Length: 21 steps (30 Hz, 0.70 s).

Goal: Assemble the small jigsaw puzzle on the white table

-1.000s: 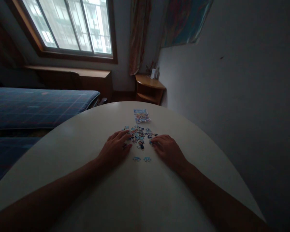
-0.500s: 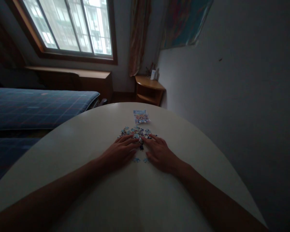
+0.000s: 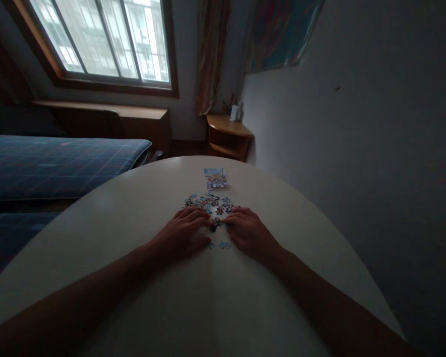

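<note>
A loose pile of small jigsaw pieces point(image 3: 204, 201) lies in the middle of the white round table point(image 3: 215, 297). My left hand point(image 3: 186, 233) rests palm down at the pile's near left side, fingers stretched out and thumb apart. Its fingertips reach a dark cluster of jigsaw pieces point(image 3: 214, 224) between my hands. From the other side my right hand point(image 3: 247, 230) meets this cluster, its fingers bent and closed at a piece by the fingertips. Light-blue pieces point(image 3: 225, 245) lie nearer to me, one of them by my left thumb.
Behind the pile lies a small printed picture sheet or packet point(image 3: 216, 178). A bed with a blue checked mattress point(image 3: 67, 163) stands left of the table. Past the far edge are a wooden corner shelf point(image 3: 229, 128) and a window point(image 3: 107, 39). A bare wall point(image 3: 338, 148) runs along the right.
My hands have drawn slightly back from the pile, and the right fingers have bent and closed in. More pieces show between the hands. Light-blue pieces near me have shifted. The view has moved slightly.
</note>
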Tool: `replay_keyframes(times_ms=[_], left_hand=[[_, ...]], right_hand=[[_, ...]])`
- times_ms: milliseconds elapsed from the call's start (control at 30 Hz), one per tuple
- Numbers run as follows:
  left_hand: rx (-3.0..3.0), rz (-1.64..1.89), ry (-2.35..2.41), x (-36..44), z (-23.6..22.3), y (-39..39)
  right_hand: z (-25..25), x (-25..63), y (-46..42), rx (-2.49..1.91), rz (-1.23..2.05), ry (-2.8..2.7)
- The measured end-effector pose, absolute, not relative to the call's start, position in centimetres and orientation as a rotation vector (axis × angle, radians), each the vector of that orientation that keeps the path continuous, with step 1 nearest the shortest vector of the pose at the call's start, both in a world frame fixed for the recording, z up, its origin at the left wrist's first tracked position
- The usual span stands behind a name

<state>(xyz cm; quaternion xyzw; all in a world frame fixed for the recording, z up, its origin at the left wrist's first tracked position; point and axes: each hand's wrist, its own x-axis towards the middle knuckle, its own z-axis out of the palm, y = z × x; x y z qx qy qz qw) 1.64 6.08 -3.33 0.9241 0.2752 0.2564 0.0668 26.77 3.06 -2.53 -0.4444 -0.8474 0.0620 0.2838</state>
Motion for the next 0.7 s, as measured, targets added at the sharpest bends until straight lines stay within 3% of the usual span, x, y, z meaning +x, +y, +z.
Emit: replay_keyframes(times_ms=[267, 467, 700], left_hand=[[2.769, 0.873, 0.793, 2.0, -3.0, 5.8], [2.788, 0.891, 0.738, 2.1, -3.1, 5.8], [2.792, 0.857, 0.72, 2.2, -2.9, 5.8]], right_hand=[[-1.7, 26.5, 2.5, -1.232, 0.427, -2.166], [-1.4, 27.0, 2.3, -1.417, 0.237, -2.206], [-1.8, 27.2, 2.4, -1.454, 0.317, -2.237]])
